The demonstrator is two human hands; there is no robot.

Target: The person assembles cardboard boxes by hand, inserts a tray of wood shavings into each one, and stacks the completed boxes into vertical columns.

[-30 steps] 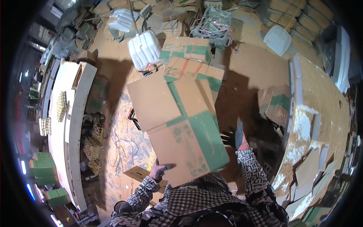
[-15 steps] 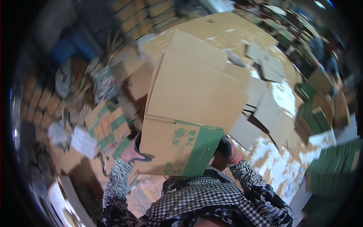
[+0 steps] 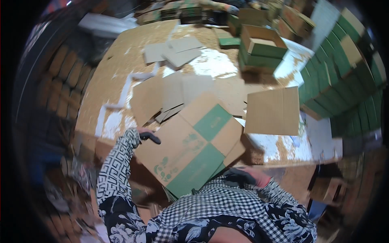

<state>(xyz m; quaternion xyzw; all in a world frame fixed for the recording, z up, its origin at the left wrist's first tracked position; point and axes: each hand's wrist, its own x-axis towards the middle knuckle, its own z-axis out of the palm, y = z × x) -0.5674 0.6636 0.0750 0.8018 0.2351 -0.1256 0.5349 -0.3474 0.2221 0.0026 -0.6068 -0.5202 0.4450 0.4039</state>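
A flattened brown carton (image 3: pixel 172 148) with green panels and green printed pictures lies tilted in front of my body, its near corner against my checked apron. My left hand (image 3: pixel 148 136), in a pink and dark grey glove, grips the carton's left edge with the thumb on top; the other fingers are mostly hidden. By the carton's near right edge is my gloved right hand (image 3: pixel 248 177), close to the apron. Its fingers are blurred and partly hidden, so I cannot see whether they hold the carton.
Beyond the carton, grey cardboard sheets (image 3: pixel 174 91) lie on a worn brown and white tabletop (image 3: pixel 106 67). An open green and brown box (image 3: pixel 262 50) stands at the far right, near a loose brown board (image 3: pixel 272 111). Green cartons (image 3: pixel 332 77) are stacked along the right side.
My view has swung right. The carton has turned and come down lower, showing its printed green face. My right hand has shifted from the carton's right side down toward my apron.
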